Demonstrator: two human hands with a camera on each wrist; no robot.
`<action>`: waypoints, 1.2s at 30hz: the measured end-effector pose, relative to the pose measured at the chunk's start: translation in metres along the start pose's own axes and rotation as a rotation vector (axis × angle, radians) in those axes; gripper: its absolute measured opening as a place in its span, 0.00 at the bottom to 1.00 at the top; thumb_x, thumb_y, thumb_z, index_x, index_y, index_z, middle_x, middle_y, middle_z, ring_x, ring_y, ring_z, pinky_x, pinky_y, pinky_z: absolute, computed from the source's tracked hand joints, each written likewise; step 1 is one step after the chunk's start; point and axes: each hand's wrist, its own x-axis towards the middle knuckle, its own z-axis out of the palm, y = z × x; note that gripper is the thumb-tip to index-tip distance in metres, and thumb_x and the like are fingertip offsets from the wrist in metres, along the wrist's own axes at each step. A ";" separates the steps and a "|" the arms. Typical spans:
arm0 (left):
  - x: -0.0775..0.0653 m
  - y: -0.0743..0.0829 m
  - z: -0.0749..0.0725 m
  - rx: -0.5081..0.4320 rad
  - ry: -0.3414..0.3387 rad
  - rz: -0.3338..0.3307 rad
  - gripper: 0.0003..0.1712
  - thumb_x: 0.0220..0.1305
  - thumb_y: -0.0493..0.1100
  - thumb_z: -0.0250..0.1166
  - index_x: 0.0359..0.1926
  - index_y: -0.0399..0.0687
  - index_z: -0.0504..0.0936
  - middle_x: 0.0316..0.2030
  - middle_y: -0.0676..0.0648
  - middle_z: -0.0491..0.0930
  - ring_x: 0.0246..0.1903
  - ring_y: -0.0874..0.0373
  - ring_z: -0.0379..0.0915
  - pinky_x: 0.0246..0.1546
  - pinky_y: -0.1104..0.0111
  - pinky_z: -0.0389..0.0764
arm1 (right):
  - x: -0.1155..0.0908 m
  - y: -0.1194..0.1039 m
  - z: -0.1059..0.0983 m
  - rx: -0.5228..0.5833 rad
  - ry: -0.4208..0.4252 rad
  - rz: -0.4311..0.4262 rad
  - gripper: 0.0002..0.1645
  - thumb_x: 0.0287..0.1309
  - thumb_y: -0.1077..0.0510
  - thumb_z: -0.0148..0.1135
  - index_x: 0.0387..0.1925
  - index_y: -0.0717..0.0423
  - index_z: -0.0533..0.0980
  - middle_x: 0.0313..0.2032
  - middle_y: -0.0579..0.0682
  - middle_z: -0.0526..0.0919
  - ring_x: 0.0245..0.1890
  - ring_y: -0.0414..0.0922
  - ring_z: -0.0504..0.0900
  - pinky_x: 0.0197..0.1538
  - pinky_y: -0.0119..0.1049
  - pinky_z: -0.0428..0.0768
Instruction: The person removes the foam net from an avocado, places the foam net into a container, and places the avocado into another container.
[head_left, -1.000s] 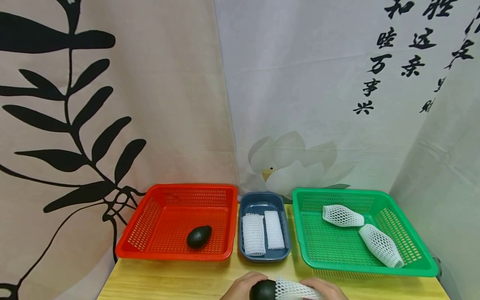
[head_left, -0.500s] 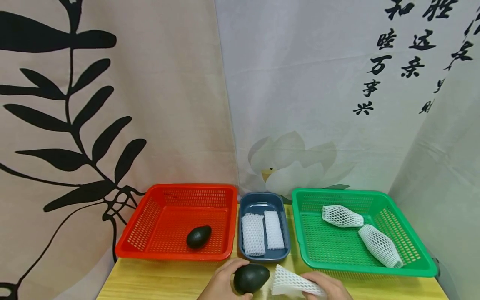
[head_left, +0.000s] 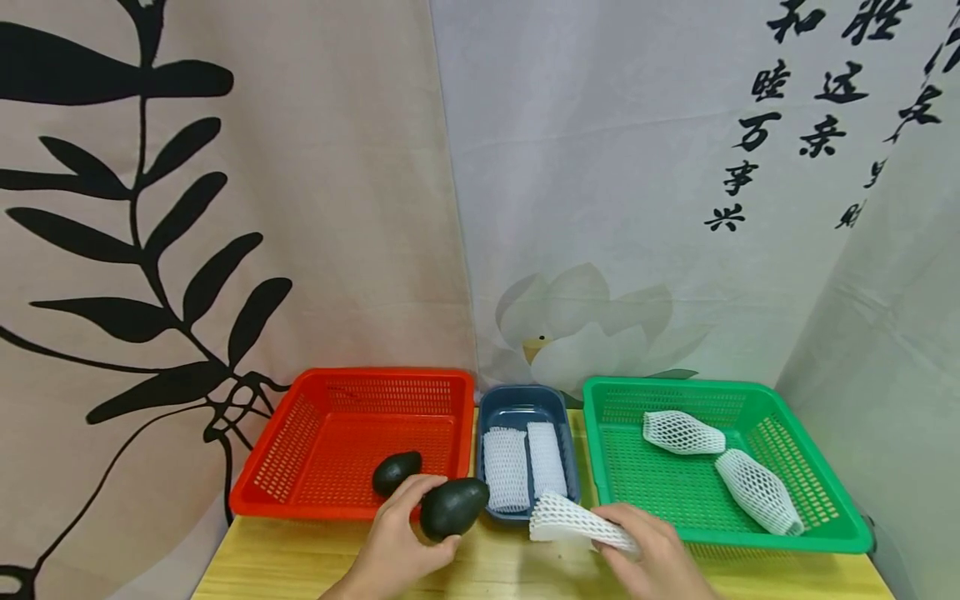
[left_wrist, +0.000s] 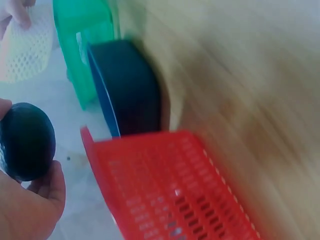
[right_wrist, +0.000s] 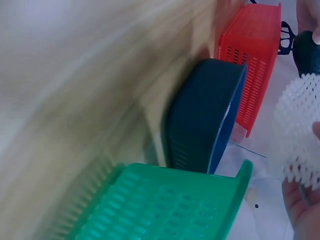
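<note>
My left hand (head_left: 405, 533) grips a dark green avocado (head_left: 453, 507) between thumb and fingers, above the table by the red basket's front edge. In the left wrist view the same avocado (left_wrist: 27, 141) fills the left side. To the right, my right hand (head_left: 651, 546) pinches a white foam net sleeve (head_left: 573, 523), its wide end facing the avocado and apart from it. That net sleeve (right_wrist: 300, 130) shows large in the right wrist view. A second avocado (head_left: 396, 473) lies in the red basket, partly behind my left hand.
The red basket (head_left: 352, 510) stands left and the green basket (head_left: 750, 540) right, holding two net-wrapped pieces (head_left: 761, 492). Between them a dark blue tray (head_left: 529, 395) holds two foam net sleeves (head_left: 507, 469). A printed cloth (head_left: 360, 208) hangs behind the wooden table (head_left: 285, 558).
The avocado has come out of the net sleeve's mouth region and moved left and up with my left hand. My right hand has risen slightly, still holding the sleeve.
</note>
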 end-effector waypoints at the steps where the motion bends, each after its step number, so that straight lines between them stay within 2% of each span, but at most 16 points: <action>1: 0.002 -0.001 -0.003 0.007 0.017 -0.002 0.41 0.35 0.44 0.80 0.55 0.64 0.73 0.52 0.61 0.73 0.48 0.64 0.71 0.46 0.60 0.76 | 0.004 0.001 0.000 -0.005 0.000 -0.007 0.30 0.38 0.67 0.73 0.47 0.49 0.77 0.41 0.42 0.82 0.36 0.38 0.81 0.43 0.22 0.75; 5: 0.009 -0.007 -0.015 0.003 0.065 -0.066 0.41 0.34 0.44 0.80 0.54 0.64 0.74 0.52 0.59 0.73 0.47 0.64 0.72 0.44 0.63 0.77 | 0.018 0.004 0.004 -0.054 0.012 0.013 0.27 0.40 0.68 0.70 0.46 0.51 0.77 0.41 0.43 0.82 0.36 0.39 0.81 0.39 0.23 0.77; 9: 0.016 -0.014 -0.025 -0.034 0.090 -0.134 0.40 0.36 0.44 0.80 0.54 0.62 0.75 0.49 0.61 0.74 0.42 0.64 0.74 0.37 0.67 0.79 | 0.032 0.007 0.010 -0.176 0.031 0.064 0.24 0.39 0.65 0.72 0.43 0.51 0.78 0.39 0.42 0.82 0.35 0.39 0.82 0.37 0.28 0.79; 14: 0.024 -0.027 -0.036 -0.020 0.108 -0.141 0.39 0.38 0.47 0.80 0.56 0.58 0.75 0.47 0.63 0.74 0.40 0.65 0.74 0.36 0.66 0.79 | 0.053 0.010 0.018 -0.290 0.033 0.164 0.21 0.39 0.63 0.72 0.41 0.52 0.79 0.37 0.43 0.83 0.32 0.39 0.81 0.31 0.35 0.79; 18: 0.029 -0.036 -0.043 0.022 0.123 -0.150 0.38 0.39 0.46 0.79 0.55 0.58 0.74 0.46 0.62 0.74 0.40 0.65 0.73 0.37 0.66 0.78 | 0.069 0.011 0.024 -0.322 -0.025 0.280 0.20 0.44 0.62 0.70 0.43 0.51 0.78 0.38 0.45 0.82 0.31 0.40 0.80 0.30 0.37 0.78; 21: 0.033 -0.041 -0.048 0.045 0.131 -0.163 0.38 0.39 0.46 0.79 0.56 0.56 0.74 0.47 0.60 0.73 0.40 0.64 0.72 0.36 0.66 0.78 | 0.078 0.015 0.030 -0.342 -0.046 0.313 0.20 0.46 0.63 0.68 0.45 0.52 0.78 0.39 0.46 0.82 0.31 0.42 0.81 0.30 0.39 0.78; 26: 0.040 -0.049 -0.057 0.072 0.142 -0.181 0.39 0.41 0.48 0.78 0.57 0.52 0.73 0.48 0.58 0.73 0.41 0.63 0.72 0.36 0.66 0.78 | 0.088 0.022 0.044 -0.412 -0.047 0.293 0.19 0.45 0.66 0.65 0.44 0.56 0.78 0.37 0.50 0.82 0.31 0.46 0.81 0.29 0.43 0.79; 30: 0.042 -0.055 -0.062 0.083 0.145 -0.207 0.39 0.42 0.50 0.78 0.58 0.53 0.73 0.47 0.57 0.73 0.40 0.62 0.73 0.35 0.67 0.78 | 0.093 0.027 0.058 -0.494 -0.078 0.268 0.20 0.44 0.67 0.62 0.44 0.60 0.76 0.36 0.52 0.82 0.32 0.49 0.81 0.29 0.45 0.79; 36: 0.044 -0.064 -0.067 0.086 0.141 -0.241 0.40 0.43 0.50 0.77 0.58 0.53 0.72 0.48 0.55 0.73 0.40 0.60 0.73 0.33 0.68 0.79 | 0.097 0.038 0.075 -0.676 -0.146 0.173 0.12 0.46 0.66 0.61 0.36 0.62 0.74 0.26 0.52 0.77 0.22 0.47 0.75 0.22 0.39 0.74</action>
